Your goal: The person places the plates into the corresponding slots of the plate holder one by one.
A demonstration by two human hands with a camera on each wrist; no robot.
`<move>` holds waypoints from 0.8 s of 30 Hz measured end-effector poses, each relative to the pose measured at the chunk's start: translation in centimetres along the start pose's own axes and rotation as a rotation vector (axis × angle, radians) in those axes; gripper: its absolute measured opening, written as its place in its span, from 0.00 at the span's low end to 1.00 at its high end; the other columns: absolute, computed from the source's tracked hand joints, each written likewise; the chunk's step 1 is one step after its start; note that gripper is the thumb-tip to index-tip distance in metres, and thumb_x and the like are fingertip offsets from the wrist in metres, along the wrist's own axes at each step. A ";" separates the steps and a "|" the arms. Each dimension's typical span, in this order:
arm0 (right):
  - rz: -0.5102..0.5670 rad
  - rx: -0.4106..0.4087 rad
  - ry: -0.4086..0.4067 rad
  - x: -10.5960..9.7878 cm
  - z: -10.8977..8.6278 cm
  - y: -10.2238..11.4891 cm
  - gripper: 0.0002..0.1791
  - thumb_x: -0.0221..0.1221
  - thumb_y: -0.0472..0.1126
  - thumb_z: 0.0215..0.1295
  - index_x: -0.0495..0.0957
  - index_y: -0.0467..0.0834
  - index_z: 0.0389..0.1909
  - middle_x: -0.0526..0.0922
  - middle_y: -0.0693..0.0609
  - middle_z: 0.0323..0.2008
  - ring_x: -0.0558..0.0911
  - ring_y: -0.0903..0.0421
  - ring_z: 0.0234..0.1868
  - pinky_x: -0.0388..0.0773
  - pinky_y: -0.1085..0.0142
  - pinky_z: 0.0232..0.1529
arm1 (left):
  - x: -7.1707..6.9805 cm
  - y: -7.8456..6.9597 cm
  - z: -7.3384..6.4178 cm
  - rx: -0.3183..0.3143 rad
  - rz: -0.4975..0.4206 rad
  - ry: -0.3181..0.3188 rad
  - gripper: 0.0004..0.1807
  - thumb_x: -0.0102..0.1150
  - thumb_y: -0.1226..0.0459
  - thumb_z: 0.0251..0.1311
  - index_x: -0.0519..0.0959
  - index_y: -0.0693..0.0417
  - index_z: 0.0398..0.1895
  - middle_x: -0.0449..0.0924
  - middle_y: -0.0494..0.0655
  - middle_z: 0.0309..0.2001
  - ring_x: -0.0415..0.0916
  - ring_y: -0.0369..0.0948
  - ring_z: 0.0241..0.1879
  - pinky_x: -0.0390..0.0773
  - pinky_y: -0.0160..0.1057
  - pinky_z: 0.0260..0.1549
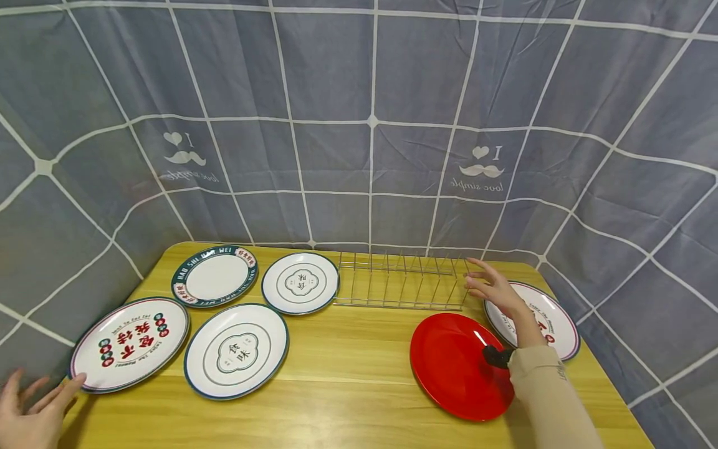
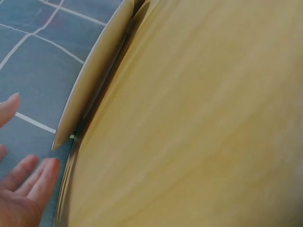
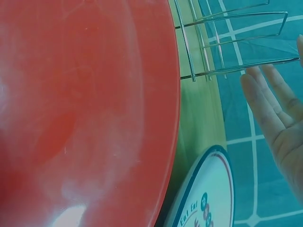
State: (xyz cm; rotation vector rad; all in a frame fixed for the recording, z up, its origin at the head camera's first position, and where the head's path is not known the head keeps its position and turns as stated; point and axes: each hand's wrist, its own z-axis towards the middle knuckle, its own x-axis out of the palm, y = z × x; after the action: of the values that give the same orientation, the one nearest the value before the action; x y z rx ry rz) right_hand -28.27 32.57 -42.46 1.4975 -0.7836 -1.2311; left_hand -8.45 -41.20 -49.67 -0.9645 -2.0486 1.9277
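Observation:
At the lower left of the head view is my left hand (image 1: pixel 36 408), fingers spread, its thumb by the near edge of a white plate with red characters (image 1: pixel 90 362). The left wrist view shows those fingers (image 2: pixel 43 182) just apart from the plate's rim (image 2: pixel 92 75), holding nothing. My right hand (image 1: pixel 499 292) hovers at the right end of a wire dish rack (image 1: pixel 398 306), fingers extended and nothing held. Its fingertips are close to a rack wire (image 3: pixel 236 67); whether they touch is unclear. Below the right forearm lies a red plate (image 1: pixel 454 368).
Partly behind the right forearm lies another white plate with red print (image 1: pixel 552 312). On the left are a green-rimmed plate (image 1: pixel 215 275), a small white plate (image 1: pixel 275 280) and a larger white plate (image 1: pixel 202 352). A grey checked curtain (image 1: pixel 331 156) hangs behind the wooden table (image 1: pixel 342 380).

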 end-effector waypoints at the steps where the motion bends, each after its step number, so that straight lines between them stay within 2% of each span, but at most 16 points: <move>1: -0.002 0.003 0.001 0.0 0.1 0.0 0.34 0.51 0.35 0.67 0.46 0.35 0.69 0.59 0.27 0.58 0.76 0.45 0.49 0.76 0.55 0.50 | 0.1 -0.3 -0.4 -0.021 0.030 0.017 0.50 0.65 0.58 0.49 0.42 0.27 0.70 0.58 0.46 0.66 0.70 0.16 0.35 0.67 0.14 0.15; 2: -0.002 0.006 0.003 0.0 0.1 -0.1 0.34 0.51 0.36 0.67 0.46 0.35 0.69 0.60 0.27 0.58 0.76 0.43 0.49 0.76 0.55 0.50 | 0.1 -0.6 -0.8 -0.040 0.068 0.037 0.51 0.64 0.56 0.50 0.40 0.27 0.70 0.55 0.47 0.67 0.69 0.17 0.37 0.67 0.15 0.14; 4: -0.006 0.009 0.005 0.0 0.3 -0.1 0.34 0.51 0.36 0.67 0.47 0.35 0.69 0.60 0.27 0.57 0.75 0.42 0.49 0.77 0.55 0.49 | 0.3 -1.1 -1.3 -0.087 0.116 0.070 0.52 0.63 0.54 0.50 0.38 0.28 0.70 0.58 0.44 0.64 0.64 0.16 0.33 0.69 0.17 0.13; 5: -0.011 0.011 0.004 0.0 0.3 -0.2 0.34 0.51 0.36 0.67 0.47 0.35 0.68 0.61 0.27 0.57 0.76 0.42 0.49 0.77 0.55 0.49 | 0.4 -1.4 -1.6 -0.097 0.117 0.089 0.52 0.63 0.55 0.50 0.38 0.29 0.70 0.59 0.46 0.64 0.69 0.21 0.37 0.70 0.18 0.13; 7: -0.017 0.012 0.006 0.1 0.4 -0.2 0.33 0.51 0.36 0.67 0.47 0.35 0.68 0.62 0.27 0.56 0.76 0.43 0.48 0.76 0.53 0.49 | 0.5 -1.7 -1.8 -0.093 0.148 0.108 0.51 0.63 0.54 0.51 0.39 0.33 0.71 0.62 0.48 0.60 0.68 0.26 0.38 0.70 0.19 0.12; 8: -0.020 0.013 0.008 0.1 0.5 -0.2 0.33 0.51 0.36 0.67 0.47 0.35 0.68 0.62 0.27 0.56 0.77 0.44 0.47 0.75 0.51 0.50 | 0.6 -1.8 -1.7 -0.101 0.144 0.118 0.51 0.63 0.55 0.51 0.39 0.34 0.71 0.63 0.45 0.57 0.68 0.26 0.38 0.71 0.20 0.12; 11: -0.027 0.017 0.010 0.1 0.6 -0.3 0.33 0.50 0.36 0.67 0.48 0.35 0.68 0.62 0.27 0.55 0.78 0.48 0.46 0.73 0.46 0.51 | 0.8 -1.8 -1.3 -0.126 0.053 0.167 0.52 0.66 0.59 0.49 0.41 0.32 0.71 0.63 0.45 0.53 0.73 0.30 0.33 0.76 0.24 0.15; 13: -0.027 0.020 0.012 0.1 0.6 -0.3 0.32 0.50 0.36 0.67 0.48 0.36 0.68 0.62 0.27 0.56 0.78 0.49 0.45 0.72 0.44 0.51 | 1.0 -1.7 -0.7 -0.162 -0.027 0.186 0.54 0.68 0.62 0.46 0.42 0.29 0.70 0.58 0.35 0.46 0.66 0.20 0.22 0.79 0.28 0.17; 15: -0.025 0.024 0.017 0.1 0.6 -0.2 0.33 0.50 0.36 0.67 0.47 0.36 0.69 0.62 0.27 0.56 0.78 0.48 0.46 0.71 0.43 0.52 | 1.1 -1.7 -0.4 -0.172 -0.039 0.207 0.55 0.69 0.63 0.45 0.42 0.29 0.70 0.58 0.35 0.45 0.68 0.23 0.18 0.80 0.30 0.20; 16: -0.023 0.026 0.020 0.0 0.5 -0.2 0.33 0.50 0.36 0.68 0.47 0.36 0.69 0.62 0.27 0.56 0.77 0.47 0.46 0.70 0.43 0.52 | 1.1 -1.7 -0.4 -0.149 0.028 0.219 0.55 0.69 0.62 0.46 0.41 0.32 0.71 0.59 0.40 0.47 0.68 0.23 0.21 0.80 0.29 0.21; 17: -0.021 0.028 0.022 0.0 0.5 -0.2 0.33 0.50 0.37 0.68 0.47 0.36 0.69 0.61 0.27 0.56 0.77 0.46 0.47 0.70 0.43 0.52 | 1.1 -1.7 -0.3 -0.126 0.100 0.235 0.54 0.67 0.60 0.48 0.40 0.35 0.71 0.60 0.46 0.50 0.72 0.28 0.26 0.81 0.31 0.27; 18: -0.018 0.031 0.025 0.0 0.5 -0.2 0.33 0.50 0.37 0.68 0.47 0.36 0.69 0.61 0.27 0.56 0.77 0.45 0.47 0.70 0.43 0.52 | 1.0 -1.8 -0.3 -0.106 0.172 0.252 0.54 0.66 0.58 0.49 0.39 0.38 0.72 0.60 0.54 0.55 0.75 0.36 0.35 0.81 0.35 0.37; 19: -0.015 0.035 0.026 0.0 0.5 -0.2 0.33 0.50 0.37 0.68 0.47 0.37 0.69 0.61 0.28 0.56 0.76 0.45 0.47 0.69 0.43 0.53 | 1.0 -1.9 -0.4 -0.079 0.251 0.270 0.53 0.65 0.56 0.51 0.38 0.42 0.72 0.55 0.61 0.61 0.72 0.45 0.46 0.76 0.40 0.48; 21: -0.010 0.046 0.030 -0.1 0.6 -0.2 0.33 0.50 0.37 0.68 0.47 0.37 0.69 0.61 0.28 0.56 0.76 0.44 0.48 0.69 0.43 0.53 | 0.9 -2.1 -0.5 -0.027 0.403 0.300 0.52 0.61 0.51 0.53 0.36 0.50 0.71 0.41 0.68 0.68 0.54 0.57 0.61 0.57 0.48 0.64; 23: -0.005 0.054 0.033 -0.2 0.6 -0.3 0.33 0.50 0.37 0.68 0.46 0.37 0.69 0.61 0.28 0.56 0.76 0.43 0.48 0.68 0.42 0.54 | 0.8 -2.3 -0.5 -0.001 0.476 0.330 0.52 0.58 0.49 0.55 0.34 0.53 0.70 0.31 0.68 0.69 0.36 0.60 0.67 0.40 0.55 0.66; 24: -0.002 0.056 0.035 -0.2 0.6 -0.3 0.33 0.50 0.37 0.68 0.46 0.37 0.69 0.61 0.28 0.56 0.76 0.43 0.48 0.68 0.42 0.54 | 0.8 -2.3 -0.5 0.003 0.488 0.340 0.52 0.58 0.49 0.55 0.34 0.54 0.70 0.28 0.67 0.68 0.34 0.61 0.67 0.40 0.55 0.66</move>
State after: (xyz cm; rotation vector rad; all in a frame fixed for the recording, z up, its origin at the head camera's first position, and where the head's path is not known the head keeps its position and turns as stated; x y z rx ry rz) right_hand -28.97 32.66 -42.66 1.5616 -0.7993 -1.1897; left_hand -9.57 -40.27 -47.63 -1.7829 -1.7268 1.7913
